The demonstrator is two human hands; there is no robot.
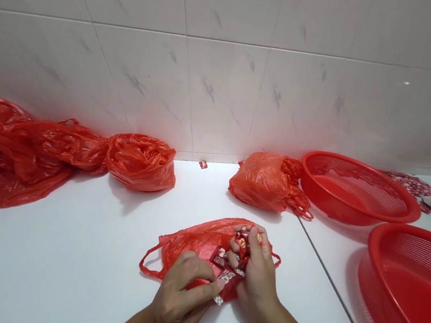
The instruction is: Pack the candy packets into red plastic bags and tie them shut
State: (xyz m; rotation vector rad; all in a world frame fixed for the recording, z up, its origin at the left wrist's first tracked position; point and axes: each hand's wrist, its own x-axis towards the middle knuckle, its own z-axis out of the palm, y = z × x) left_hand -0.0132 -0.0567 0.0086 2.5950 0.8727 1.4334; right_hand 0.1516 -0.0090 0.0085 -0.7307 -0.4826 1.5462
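A small red plastic bag (194, 240) lies flat on the white table near me, its mouth toward my hands. My left hand (179, 301) pinches the bag's near edge, thumb and fingers closed on the plastic. My right hand (257, 270) is closed round a handful of small red-wrapped candies (241, 243) at the bag's opening. A few more wrapped candies (221, 258) lie between the two hands on the bag.
Crumpled red bags (14, 150) and a filled red bag (141, 161) sit at the back left against the tiled wall. Another filled red bag (264, 180) sits beside two red mesh baskets (359, 191) (412, 293) at right. One loose candy (203, 164) lies by the wall.
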